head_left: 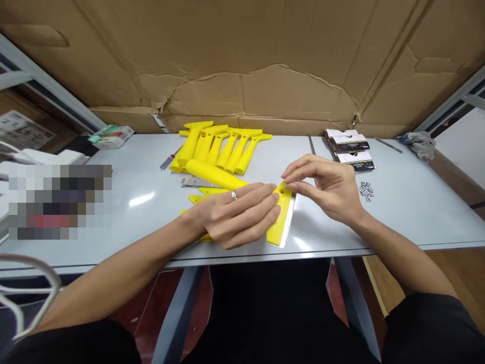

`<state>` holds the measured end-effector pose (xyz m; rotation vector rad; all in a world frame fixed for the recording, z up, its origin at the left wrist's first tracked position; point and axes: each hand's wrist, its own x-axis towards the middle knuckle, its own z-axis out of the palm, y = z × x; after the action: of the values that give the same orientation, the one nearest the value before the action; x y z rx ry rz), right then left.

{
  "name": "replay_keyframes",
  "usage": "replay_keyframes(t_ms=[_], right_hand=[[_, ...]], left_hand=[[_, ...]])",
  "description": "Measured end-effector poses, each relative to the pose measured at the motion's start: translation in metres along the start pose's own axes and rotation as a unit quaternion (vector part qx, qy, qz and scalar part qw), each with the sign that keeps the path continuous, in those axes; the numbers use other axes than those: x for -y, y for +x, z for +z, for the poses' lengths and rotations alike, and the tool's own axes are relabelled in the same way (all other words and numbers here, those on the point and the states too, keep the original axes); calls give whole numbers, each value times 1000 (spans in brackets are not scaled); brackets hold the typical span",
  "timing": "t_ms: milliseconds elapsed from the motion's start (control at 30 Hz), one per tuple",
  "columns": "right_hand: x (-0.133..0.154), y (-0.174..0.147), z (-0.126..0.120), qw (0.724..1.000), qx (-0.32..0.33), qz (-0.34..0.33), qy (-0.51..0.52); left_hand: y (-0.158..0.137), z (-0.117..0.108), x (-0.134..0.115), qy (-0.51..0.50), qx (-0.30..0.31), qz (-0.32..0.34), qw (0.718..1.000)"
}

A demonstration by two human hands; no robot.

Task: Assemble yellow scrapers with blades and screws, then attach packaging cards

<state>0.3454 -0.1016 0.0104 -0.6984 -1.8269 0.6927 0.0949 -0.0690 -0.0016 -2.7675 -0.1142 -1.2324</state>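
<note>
Yellow scraper [278,222] sits in left hand [242,215], at fingertips [291,178] of right hand [331,189].

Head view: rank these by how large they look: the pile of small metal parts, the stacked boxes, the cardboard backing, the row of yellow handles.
1. Cardboard backing
2. Row of yellow handles
3. Stacked boxes
4. Pile of small metal parts

None look alike in size.

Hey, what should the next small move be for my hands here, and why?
Probably seat the tiny silvery metal piece in the dark hole of the yellow plastic scraper: your right hand seems to pinch that piece right by the hole, while your left hand holds the scraper.
</note>
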Motion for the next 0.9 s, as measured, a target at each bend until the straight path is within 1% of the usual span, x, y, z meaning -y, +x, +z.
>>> replay_keyframes(t_ms=[33,67,100,233,300,400,500,600,667,733,767,833,900], right_hand=[[0,0,1,999,2,-32,-40],[0,-1,1,995,4,-60,-77],[0,-1,2,991,8,-84,-109],[-4,0,3,975,11,-150,-165],[-6,0,2,966,14,-179,-186],[-6,1,0,957,38,-200,-207],[-4,2,-3,962,57,-187,-191],[-2,2,-4,971,56,-158,-171],[-1,1,-4,974,58,-147,-160],[-1,1,-5,975,62,-147,-152],[-1,1,-5,975,63,-150,-150],[-2,1,-6,974,67,-154,-150],[-2,1,-7,974,69,-153,-153]], left_hand=[[2,-1,4,14,14,72,997],[4,-2,8,24,27,128,991],[5,-2,11,28,41,155,987],[3,0,19,-3,95,98,991],[0,3,19,3,98,94,991],[-5,4,15,41,50,104,992],[-6,2,12,84,3,109,991],[-4,1,11,108,-15,123,986],[-4,1,12,102,-16,123,987],[-6,3,12,77,-23,108,991],[-8,4,11,60,-24,88,994],[-13,6,9,20,-17,22,999],[-17,10,7,-19,-5,-64,998]])
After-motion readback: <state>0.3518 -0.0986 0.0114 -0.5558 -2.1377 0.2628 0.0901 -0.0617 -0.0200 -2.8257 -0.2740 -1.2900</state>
